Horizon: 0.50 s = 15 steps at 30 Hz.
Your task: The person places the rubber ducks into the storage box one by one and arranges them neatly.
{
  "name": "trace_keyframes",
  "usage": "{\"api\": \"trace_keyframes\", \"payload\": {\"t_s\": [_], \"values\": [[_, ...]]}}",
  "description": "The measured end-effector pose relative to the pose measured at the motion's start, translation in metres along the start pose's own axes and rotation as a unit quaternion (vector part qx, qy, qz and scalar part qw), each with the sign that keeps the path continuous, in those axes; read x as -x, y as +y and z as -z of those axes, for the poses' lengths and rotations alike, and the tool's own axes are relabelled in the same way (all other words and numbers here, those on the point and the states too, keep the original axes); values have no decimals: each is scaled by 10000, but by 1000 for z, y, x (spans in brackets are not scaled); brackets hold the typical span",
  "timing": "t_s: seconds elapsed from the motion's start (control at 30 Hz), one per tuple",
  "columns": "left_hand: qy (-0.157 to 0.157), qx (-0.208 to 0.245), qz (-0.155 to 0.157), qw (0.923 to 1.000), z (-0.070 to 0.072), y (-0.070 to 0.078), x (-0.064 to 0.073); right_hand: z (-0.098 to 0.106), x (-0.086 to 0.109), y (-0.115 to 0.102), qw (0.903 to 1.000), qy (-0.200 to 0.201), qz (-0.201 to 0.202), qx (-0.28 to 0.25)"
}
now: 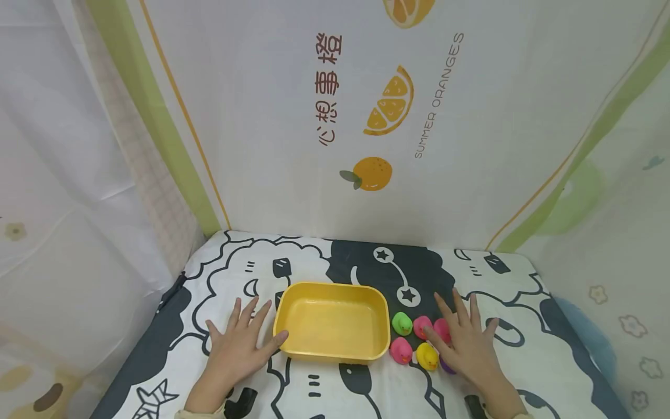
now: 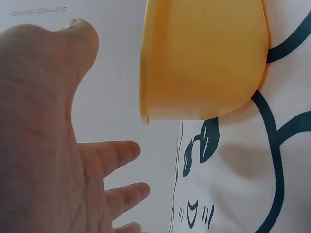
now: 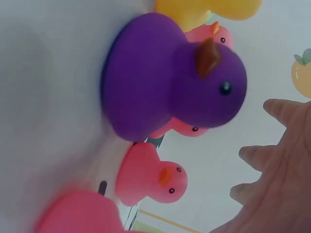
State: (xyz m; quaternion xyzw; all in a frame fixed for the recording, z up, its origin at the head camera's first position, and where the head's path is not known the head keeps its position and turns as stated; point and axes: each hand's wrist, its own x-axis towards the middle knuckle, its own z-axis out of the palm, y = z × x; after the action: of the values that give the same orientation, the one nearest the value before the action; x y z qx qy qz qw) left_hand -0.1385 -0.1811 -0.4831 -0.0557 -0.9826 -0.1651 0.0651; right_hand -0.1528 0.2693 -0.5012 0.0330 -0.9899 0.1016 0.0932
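Observation:
A yellow plastic tray point(image 1: 332, 323) lies on the patterned cloth between the two hands. My left hand point(image 1: 238, 346) is at its left side, fingers spread and thumb tip overlapping the rim in the head view. In the left wrist view, the tray's side wall point(image 2: 204, 63) stands beside that hand, whose palm is bare. My right hand point(image 1: 468, 349) hovers with spread fingers over the right end of a group of small rubber ducks. The group has a green duck point(image 1: 402, 323), a yellow duck point(image 1: 427, 356), several pink ducks point(image 1: 401, 351) and a purple duck point(image 3: 146, 77), which the right hand mostly hides in the head view.
The table's black-and-white cartoon cloth point(image 1: 314, 387) spreads under everything. A white curtain point(image 1: 272, 145) printed with oranges hangs behind the table, and more curtains point(image 1: 612, 279) flank both sides. Dark wrist straps point(image 1: 241, 403) show near the front.

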Motion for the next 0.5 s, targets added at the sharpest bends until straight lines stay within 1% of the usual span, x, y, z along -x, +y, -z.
{"api": "trace_keyframes", "payload": {"t_s": [0.17, 0.4, 0.5], "values": [[-84, 128, -69, 9999, 0, 2, 1, -2, -2, 1, 10000, -11, -6, -59], [-87, 142, -125, 9998, 4, 2, -1, 1, -6, 2, 9996, 71, 51, -285], [-124, 158, -104, 9997, 5, 1, -2, 3, -6, 0, 9995, 33, 16, -313]]}}
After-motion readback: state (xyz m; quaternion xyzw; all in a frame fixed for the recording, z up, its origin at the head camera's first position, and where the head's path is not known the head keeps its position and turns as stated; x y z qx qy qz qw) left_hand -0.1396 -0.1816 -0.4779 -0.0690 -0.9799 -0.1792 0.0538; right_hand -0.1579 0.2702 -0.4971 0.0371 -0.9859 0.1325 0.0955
